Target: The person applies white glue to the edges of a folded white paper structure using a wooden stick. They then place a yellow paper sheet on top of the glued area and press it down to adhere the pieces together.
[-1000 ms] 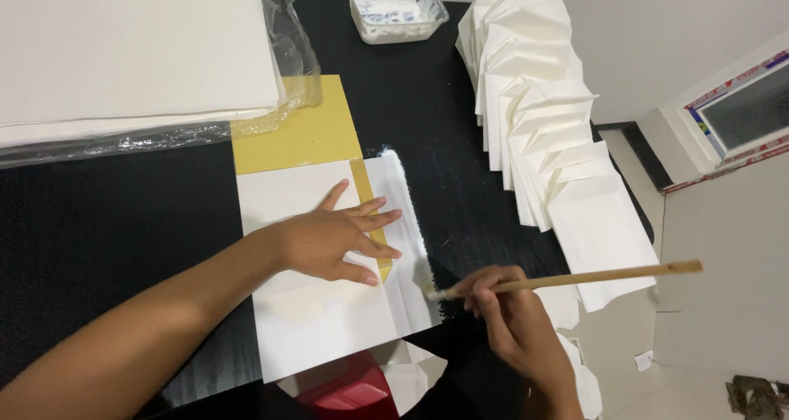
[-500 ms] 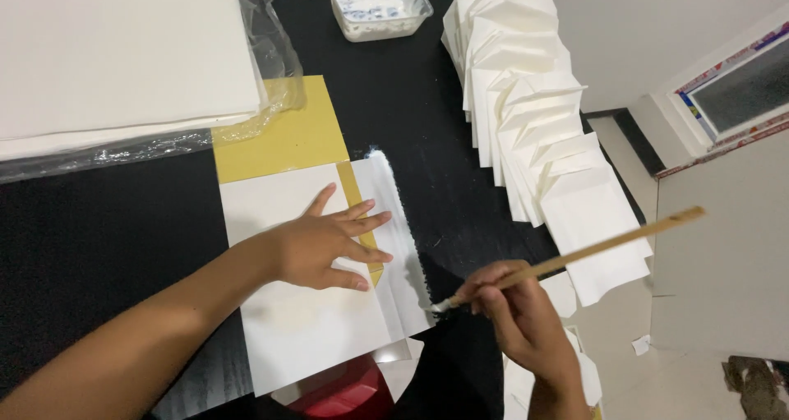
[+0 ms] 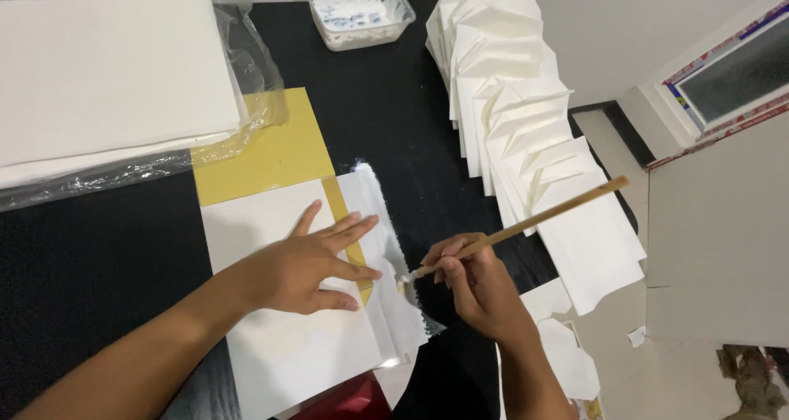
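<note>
From the head camera we look down on a black bench. Our left hand lies flat, fingers spread and released, pressing on a white sheet that sits on top of a yellow sheet; a narrow yellow strip shows just under the fingertips. Our right hand has its fingers clenched around a long wooden brush, whose wet tip touches the right flap of the white sheet, just beside the left hand.

Around them: a thick stack of white paper in clear plastic wrap fills the far left of the bench and overlaps the yellow sheet's corner. A clear tub of white paste stands at the far edge. To the right, a long fanned row of folded white envelopes runs along the bench — close behind the brush handle, which crosses over its near end. Bare black surface lies between the sheet and that row, and also left of the sheet.

The near edge of the white sheet is cut off by the frame; something red shows beneath it, hard to make out. The bench's right edge drops to a pale floor.
</note>
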